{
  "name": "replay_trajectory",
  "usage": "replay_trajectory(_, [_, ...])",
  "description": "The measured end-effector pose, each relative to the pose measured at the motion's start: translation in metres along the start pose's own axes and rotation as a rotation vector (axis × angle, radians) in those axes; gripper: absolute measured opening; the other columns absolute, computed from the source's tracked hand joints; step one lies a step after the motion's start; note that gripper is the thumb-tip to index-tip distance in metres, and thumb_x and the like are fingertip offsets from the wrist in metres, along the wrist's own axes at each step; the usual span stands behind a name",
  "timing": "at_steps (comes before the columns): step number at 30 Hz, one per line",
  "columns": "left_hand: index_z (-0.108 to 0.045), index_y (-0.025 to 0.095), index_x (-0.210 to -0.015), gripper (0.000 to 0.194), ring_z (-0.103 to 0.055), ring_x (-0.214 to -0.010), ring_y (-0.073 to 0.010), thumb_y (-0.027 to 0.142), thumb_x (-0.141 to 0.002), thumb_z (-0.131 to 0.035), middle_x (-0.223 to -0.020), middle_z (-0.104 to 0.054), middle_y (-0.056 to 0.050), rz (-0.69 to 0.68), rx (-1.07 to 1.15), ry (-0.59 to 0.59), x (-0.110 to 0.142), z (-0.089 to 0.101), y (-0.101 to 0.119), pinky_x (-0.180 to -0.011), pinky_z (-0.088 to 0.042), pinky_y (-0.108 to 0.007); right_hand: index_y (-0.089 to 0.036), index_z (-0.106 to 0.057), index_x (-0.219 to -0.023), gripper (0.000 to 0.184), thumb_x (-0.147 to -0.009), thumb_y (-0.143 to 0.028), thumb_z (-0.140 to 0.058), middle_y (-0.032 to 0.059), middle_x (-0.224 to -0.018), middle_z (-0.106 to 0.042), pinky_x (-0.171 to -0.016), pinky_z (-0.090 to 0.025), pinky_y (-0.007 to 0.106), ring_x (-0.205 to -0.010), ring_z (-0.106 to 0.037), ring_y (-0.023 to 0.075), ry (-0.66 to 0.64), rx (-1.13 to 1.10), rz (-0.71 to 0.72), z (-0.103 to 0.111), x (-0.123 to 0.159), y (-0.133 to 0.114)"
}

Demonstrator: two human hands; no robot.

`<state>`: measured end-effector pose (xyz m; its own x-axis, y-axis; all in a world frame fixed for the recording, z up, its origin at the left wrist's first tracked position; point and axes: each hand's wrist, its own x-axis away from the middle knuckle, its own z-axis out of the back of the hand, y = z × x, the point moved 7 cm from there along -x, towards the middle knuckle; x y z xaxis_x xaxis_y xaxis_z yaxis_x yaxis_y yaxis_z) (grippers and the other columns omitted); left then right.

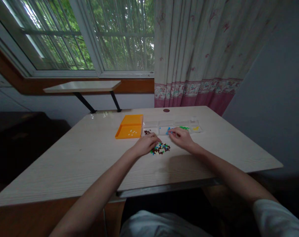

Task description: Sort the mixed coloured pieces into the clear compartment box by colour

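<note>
A: Where is the left hand [147, 144]?
B: Just left of the middle of the frame, palm down over the table [90, 161]. Its fingers are bent and close together, at the upper left edge of a mixed pile [161, 150] of small brown, blue and green pieces. I cannot tell whether they hold one.

A: And the right hand [182, 138]?
B: Right of centre, a little higher. Thumb and fingertips are drawn nearly together at the blue pieces [169, 129], in the row of clear plastic containers [150, 124]. Whether a piece is pinched there, I cannot tell.

A: What else is in that row?
B: Brown pieces [147, 132] toward its left end, green pieces [184, 127] just above the right hand, and yellow pieces [195, 128] at the right end.

A: What about the orange box [132, 119]?
B: It lies open beside the left end of the row, with a few whitish pieces [132, 133] in its lower half.

A: Behind all that?
B: A raised shelf [82, 86] at upper left, a window [124, 39] above it, and a flowered curtain [196, 49] at upper right.
</note>
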<state>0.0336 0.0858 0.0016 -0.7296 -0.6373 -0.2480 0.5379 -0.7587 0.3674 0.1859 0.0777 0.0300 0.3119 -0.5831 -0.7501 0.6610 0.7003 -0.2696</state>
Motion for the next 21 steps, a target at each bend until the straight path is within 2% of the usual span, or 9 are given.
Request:
replay_trajectory(6, [-0.062, 0.021, -0.103, 0.025, -0.054, -0.09, -0.0151, 0.02, -0.085, -0.043, -0.099, -0.054, -0.005, 0.02, -0.083, -0.047, 0.0, -0.006, -0.007, -0.08, -0.043, -0.025, -0.017, -0.068, -0.083, 0.02, -0.084, -0.029, -0.051, 0.002, -0.061, -0.06, -0.056, -0.042, 0.021, -0.053, -0.051, 0.0103, 0.121, 0.002, -0.004, 0.015, -0.002, 0.004])
replay_trajectory(12, [-0.06, 0.017, -0.086, 0.017, -0.054, -0.086, -0.0156, 0.02, -0.084, -0.044, -0.09, -0.057, -0.006, 0.053, -0.082, -0.02, 0.0, -0.005, -0.011, -0.076, -0.042, -0.025, -0.019, -0.068, -0.082, 0.019, -0.083, -0.029, -0.052, 0.0018, -0.061, -0.06, -0.056, -0.042, 0.022, -0.053, -0.052, 0.0108, 0.153, 0.01, -0.011, 0.02, -0.001, 0.006])
replay_trajectory(17, [-0.06, 0.016, -0.084, 0.015, -0.054, -0.079, -0.0154, 0.02, -0.083, -0.045, -0.083, -0.059, -0.005, 0.076, -0.079, -0.031, -0.001, -0.005, -0.012, -0.071, -0.041, -0.024, -0.019, -0.067, -0.084, 0.02, -0.084, -0.03, -0.051, 0.002, -0.064, -0.06, -0.059, -0.042, 0.023, -0.058, -0.054, 0.0117, 0.094, 0.024, -0.058, 0.015, -0.002, 0.016])
replay_trajectory(21, [-0.058, 0.018, -0.099, 0.02, -0.055, -0.077, -0.0154, 0.022, -0.082, -0.049, -0.085, -0.059, -0.004, 0.128, -0.081, -0.02, 0.0, -0.005, -0.017, -0.069, -0.042, -0.025, -0.019, -0.067, -0.086, 0.02, -0.084, -0.029, -0.05, 0.0038, -0.075, -0.064, -0.065, -0.043, 0.024, -0.069, -0.058, 0.0139, -0.004, 0.094, -0.136, 0.005, -0.002, 0.037])
